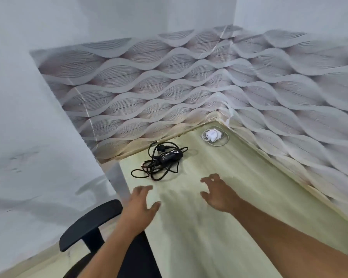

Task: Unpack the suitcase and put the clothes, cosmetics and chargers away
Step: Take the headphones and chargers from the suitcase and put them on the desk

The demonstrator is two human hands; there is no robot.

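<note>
Left to right, as we see it from the head cam.

Far left, at 8 o'clock: black chair armrest (89, 222), beside the desk's left edge, below our left forearm.

Our left hand (141, 203) is over the pale green desk (199, 237) near its left edge. Fingers are straight to lightly relaxed and spread, thumb out to the right, nothing held. Motion blur, so we can't tell if the palm touches the desk.

The black laptop charger (165, 159), brick plus tangled cable, lies on the desk at 12 to 1 o'clock from the left fingertips. Near, not touching. The closest cable loop is just beyond the fingertips.

Our right hand (217, 192) hovers over mid-desk, fingers spread and loosely curled claw-like, empty. The black charger is at 10 o'clock from these fingers, apart, with a gap of bare desk between.

The white charger (213, 135), with its thin white cable coiled round it, sits in the far corner of the desk where the patterned walls (169, 87) meet. It is at 12 o'clock from the right hand, well apart from both hands.
</note>
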